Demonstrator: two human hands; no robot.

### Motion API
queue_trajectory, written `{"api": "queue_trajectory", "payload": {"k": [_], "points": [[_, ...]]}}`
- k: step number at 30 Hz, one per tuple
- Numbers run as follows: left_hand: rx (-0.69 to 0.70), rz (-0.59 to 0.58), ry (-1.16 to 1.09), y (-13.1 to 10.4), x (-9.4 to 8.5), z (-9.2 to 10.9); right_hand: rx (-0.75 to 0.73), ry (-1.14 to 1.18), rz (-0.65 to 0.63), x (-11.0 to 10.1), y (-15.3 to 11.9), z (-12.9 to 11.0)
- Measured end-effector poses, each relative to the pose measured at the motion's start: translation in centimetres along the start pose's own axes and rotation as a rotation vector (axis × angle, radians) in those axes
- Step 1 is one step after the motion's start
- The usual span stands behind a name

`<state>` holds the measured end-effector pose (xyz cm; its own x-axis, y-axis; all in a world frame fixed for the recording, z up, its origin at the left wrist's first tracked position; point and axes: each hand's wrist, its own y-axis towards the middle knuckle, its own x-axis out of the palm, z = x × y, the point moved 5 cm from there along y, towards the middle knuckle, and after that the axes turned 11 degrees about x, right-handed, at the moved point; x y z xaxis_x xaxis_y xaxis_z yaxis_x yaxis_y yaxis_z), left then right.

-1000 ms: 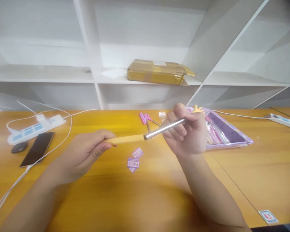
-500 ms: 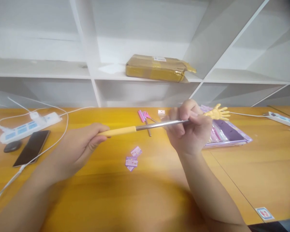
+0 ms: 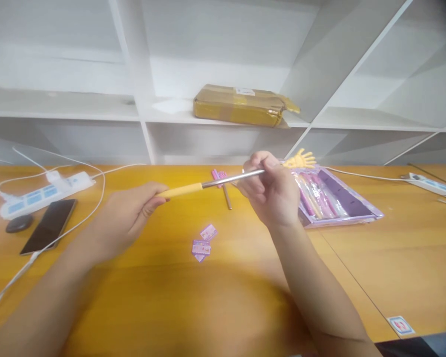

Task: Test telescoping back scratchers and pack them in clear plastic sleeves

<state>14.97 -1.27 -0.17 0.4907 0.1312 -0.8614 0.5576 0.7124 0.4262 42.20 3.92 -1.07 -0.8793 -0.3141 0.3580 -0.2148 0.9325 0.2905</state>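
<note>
A yellow-handled back scratcher (image 3: 183,190) with a metal rod and a yellow hand-shaped tip spans the space between my hands, above the table. My left hand (image 3: 134,210) is closed on the end of its yellow handle. My right hand (image 3: 271,191) grips the rod close to the tip, which sticks out past the fingers. Behind and to the right of that hand, an open purple box (image 3: 360,216) holds several wrapped pink and yellow items. Small purple cards (image 3: 201,248) lie on the table below the rod.
A pink-handled rod (image 3: 227,197) lies behind the scratcher. On the left are a phone (image 3: 49,227), a black mouse (image 3: 19,224), a power strip (image 3: 44,196) and white cables. A taped parcel (image 3: 241,105) sits on the shelf; another power strip (image 3: 431,184) is at right.
My right hand has moved left and slightly up along with the yellow tip, and the visible metal rod is shorter. More of the purple box now shows. My left hand has shifted slightly up.
</note>
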Motion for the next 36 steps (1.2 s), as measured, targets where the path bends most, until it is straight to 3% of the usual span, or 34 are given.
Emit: {"api": "queue_trajectory", "payload": {"k": [5,14,19,25,29,36], "points": [[-0.041,0.015,-0.027,0.4,0.1,-0.8,0.102,0.129,0.071,-0.8,0.9,0.8],[-0.075,0.03,-0.038,0.7,-0.6,-1.1,-0.008,0.28,0.118,-3.6,0.9,-0.9],[-0.067,0.026,0.02,0.4,-1.5,-1.5,-0.063,0.111,0.203,-4.8,1.3,-1.7],[-0.037,0.036,0.087,-0.1,-2.3,-1.4,-0.122,-0.177,0.298,-4.7,0.7,-3.3],[0.013,0.038,0.131,-0.2,-2.0,-0.5,-0.257,-0.177,0.398,-4.6,0.0,-3.9],[0.019,0.041,0.222,-0.3,-1.7,0.3,-0.28,-0.198,0.425,-4.5,0.0,-3.7]]}}
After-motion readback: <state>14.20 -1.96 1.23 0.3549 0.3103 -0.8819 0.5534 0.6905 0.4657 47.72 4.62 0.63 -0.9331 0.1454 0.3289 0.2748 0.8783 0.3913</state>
